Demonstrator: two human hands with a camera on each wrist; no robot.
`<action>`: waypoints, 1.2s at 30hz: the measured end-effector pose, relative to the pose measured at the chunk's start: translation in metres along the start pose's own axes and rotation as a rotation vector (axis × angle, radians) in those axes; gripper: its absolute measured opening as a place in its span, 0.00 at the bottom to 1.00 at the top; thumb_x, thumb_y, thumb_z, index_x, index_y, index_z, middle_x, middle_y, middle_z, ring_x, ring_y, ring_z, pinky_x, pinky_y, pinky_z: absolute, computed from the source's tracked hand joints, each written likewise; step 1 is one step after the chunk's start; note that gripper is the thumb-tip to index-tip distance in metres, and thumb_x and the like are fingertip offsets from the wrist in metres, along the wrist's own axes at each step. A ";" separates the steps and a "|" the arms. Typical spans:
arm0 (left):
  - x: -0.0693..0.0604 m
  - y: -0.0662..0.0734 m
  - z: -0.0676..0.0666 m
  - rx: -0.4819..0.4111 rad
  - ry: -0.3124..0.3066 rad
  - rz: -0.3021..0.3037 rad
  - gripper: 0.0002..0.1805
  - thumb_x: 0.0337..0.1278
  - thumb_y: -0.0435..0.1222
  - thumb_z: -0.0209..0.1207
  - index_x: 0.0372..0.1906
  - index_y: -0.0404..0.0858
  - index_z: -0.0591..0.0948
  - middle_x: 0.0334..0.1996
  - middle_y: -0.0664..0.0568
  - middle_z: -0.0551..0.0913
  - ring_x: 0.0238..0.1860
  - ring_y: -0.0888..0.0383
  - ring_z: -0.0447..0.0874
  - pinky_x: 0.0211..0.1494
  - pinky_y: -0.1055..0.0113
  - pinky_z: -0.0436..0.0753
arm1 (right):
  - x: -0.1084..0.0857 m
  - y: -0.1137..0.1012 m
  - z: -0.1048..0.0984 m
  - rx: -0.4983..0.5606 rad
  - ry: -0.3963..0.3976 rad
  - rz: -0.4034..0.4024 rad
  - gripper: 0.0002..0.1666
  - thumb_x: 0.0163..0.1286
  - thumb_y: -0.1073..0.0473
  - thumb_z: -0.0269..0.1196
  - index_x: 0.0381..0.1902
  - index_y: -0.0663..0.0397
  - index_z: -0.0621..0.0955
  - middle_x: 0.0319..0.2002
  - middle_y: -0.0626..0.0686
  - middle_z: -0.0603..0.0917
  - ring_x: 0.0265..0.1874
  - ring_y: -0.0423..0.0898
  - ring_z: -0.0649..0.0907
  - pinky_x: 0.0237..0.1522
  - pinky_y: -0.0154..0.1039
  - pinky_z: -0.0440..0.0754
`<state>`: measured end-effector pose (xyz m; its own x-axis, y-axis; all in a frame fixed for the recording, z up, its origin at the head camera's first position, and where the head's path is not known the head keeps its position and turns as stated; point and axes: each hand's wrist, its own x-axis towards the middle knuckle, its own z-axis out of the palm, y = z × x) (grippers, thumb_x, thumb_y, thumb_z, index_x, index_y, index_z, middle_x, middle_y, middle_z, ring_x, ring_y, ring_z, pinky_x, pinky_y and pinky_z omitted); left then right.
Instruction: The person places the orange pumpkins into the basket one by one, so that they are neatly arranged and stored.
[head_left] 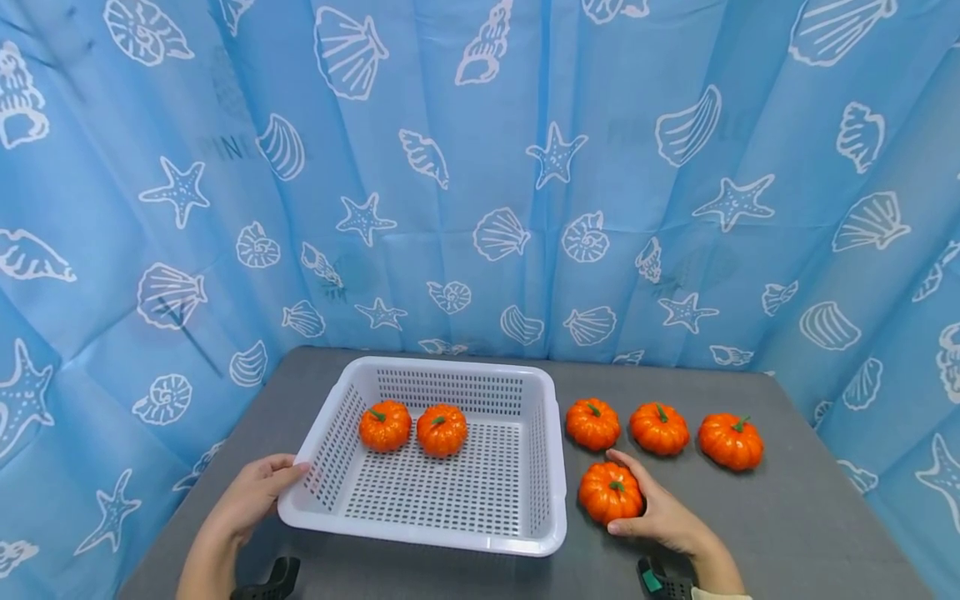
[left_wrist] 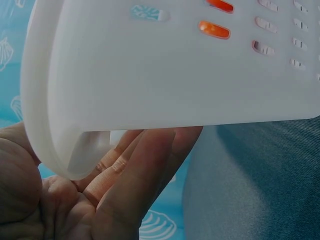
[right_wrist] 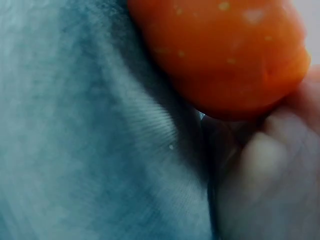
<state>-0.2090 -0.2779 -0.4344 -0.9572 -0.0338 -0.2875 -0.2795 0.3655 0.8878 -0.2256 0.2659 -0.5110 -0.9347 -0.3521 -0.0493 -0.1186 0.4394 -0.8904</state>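
Note:
A white plastic basket (head_left: 517, 542) with slotted walls stands on the grey table. My left hand (head_left: 258, 492) grips its left rim, thumb above and fingers curled beneath; the left wrist view shows those fingers (left_wrist: 145, 175) under the basket wall (left_wrist: 150, 80). Inside, toward the left, sit two small orange pumpkins, one (head_left: 386, 426) beside the other (head_left: 442, 430). Right of the basket, my right hand (head_left: 663, 512) holds another pumpkin (head_left: 609, 492) between thumb and fingers. Close up in the right wrist view, this pumpkin (right_wrist: 230, 55) hides part of the hand.
Behind the held pumpkin, three more pumpkins form a row: a left one (head_left: 592, 423), a middle one (head_left: 659, 428) and a right one (head_left: 731, 441). A blue shell-print curtain (head_left: 480, 183) hangs behind the table (head_left: 810, 517) and along its sides.

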 end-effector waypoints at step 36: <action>0.003 -0.002 0.000 -0.003 0.010 -0.014 0.27 0.66 0.43 0.54 0.56 0.23 0.71 0.43 0.39 0.84 0.38 0.51 0.86 0.39 0.56 0.85 | 0.002 -0.008 -0.001 0.023 0.080 0.120 0.51 0.55 0.58 0.69 0.70 0.56 0.54 0.62 0.66 0.66 0.52 0.55 0.72 0.49 0.46 0.73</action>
<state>-0.2107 -0.2787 -0.4374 -0.9540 -0.0483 -0.2960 -0.2929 0.3619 0.8850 -0.2265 0.2629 -0.5034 -0.9654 -0.2311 -0.1205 0.0022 0.4551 -0.8905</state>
